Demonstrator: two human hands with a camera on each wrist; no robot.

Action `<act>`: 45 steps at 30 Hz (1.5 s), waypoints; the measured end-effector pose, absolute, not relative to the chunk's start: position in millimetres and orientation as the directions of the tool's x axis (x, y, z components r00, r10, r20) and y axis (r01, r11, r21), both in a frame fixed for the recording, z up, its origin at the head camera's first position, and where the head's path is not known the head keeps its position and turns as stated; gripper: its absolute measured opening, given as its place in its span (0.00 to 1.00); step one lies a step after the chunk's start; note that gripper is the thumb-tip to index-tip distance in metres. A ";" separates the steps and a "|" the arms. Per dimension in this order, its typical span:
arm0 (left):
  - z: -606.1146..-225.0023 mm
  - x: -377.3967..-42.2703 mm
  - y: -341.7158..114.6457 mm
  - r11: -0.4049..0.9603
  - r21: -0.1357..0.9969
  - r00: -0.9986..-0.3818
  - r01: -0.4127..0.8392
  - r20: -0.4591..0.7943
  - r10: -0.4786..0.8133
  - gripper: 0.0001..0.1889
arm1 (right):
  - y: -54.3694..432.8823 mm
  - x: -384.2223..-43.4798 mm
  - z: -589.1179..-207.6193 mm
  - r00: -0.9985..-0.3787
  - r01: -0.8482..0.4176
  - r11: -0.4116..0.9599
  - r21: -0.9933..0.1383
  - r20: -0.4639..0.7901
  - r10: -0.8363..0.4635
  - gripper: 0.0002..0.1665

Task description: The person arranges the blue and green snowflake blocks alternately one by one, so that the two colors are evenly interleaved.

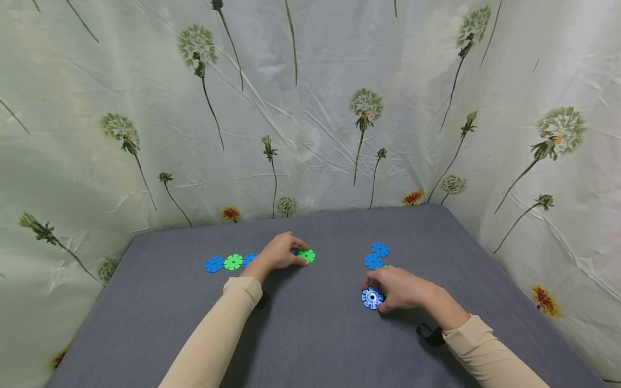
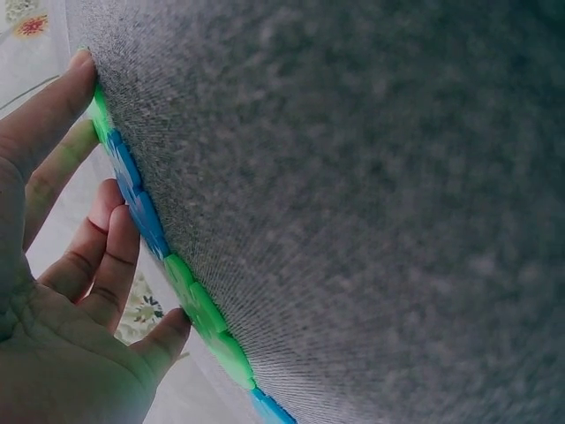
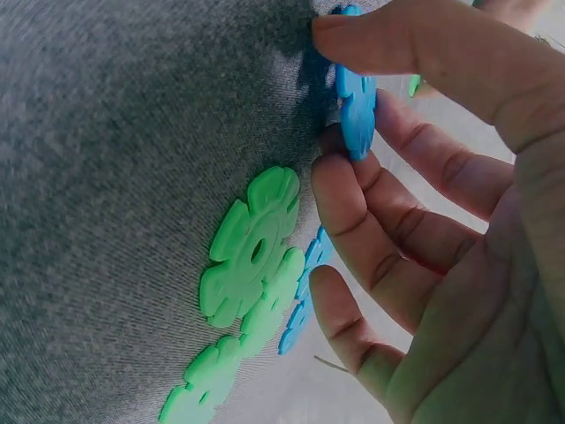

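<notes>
In the head view, over the grey tabletop (image 1: 320,334), the left hand (image 1: 278,254) has its thumb and a finger nearly closed on the rim of a green slotted disc (image 1: 306,255), at its three o'clock. A disc row (image 1: 233,262) runs out toward nine o'clock. The right hand (image 1: 402,291) pinches a shiny blue slotted disc (image 1: 372,298); a blue pair (image 1: 373,262) lies at its eleven o'clock.

In the left wrist view, the other fingers are loosely spread.

In the right wrist view, three green discs (image 3: 256,287) lie at seven o'clock from the pinched one; whether that one touches cloth, I cannot tell.

I judge the step as positioning discs; the next move calls for a light pinch, leaving neighbours undisturbed.
</notes>
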State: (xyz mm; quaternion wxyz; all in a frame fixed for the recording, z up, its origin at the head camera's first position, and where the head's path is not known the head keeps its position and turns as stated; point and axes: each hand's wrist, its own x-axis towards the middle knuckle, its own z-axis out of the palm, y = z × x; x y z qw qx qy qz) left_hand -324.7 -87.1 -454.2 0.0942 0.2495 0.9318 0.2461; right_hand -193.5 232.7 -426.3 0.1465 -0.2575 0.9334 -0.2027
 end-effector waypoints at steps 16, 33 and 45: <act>-454.5 -323.5 -86.5 0.757 0.512 -0.861 0.406 -0.062 0.504 0.20 | 222.9 -219.0 -423.8 -0.862 -0.455 0.795 -0.402 -0.026 -0.507 0.23; -455.7 -322.3 -85.8 0.772 0.504 -0.873 0.387 -0.069 0.482 0.20 | 185.3 -267.0 -416.0 -0.909 -0.364 0.832 -0.417 -0.036 -0.416 0.24; -454.4 -323.1 -85.3 0.776 0.508 -0.878 0.374 -0.075 0.472 0.20 | 161.8 -296.4 -425.1 -0.913 -0.339 0.873 -0.351 -0.102 -0.395 0.25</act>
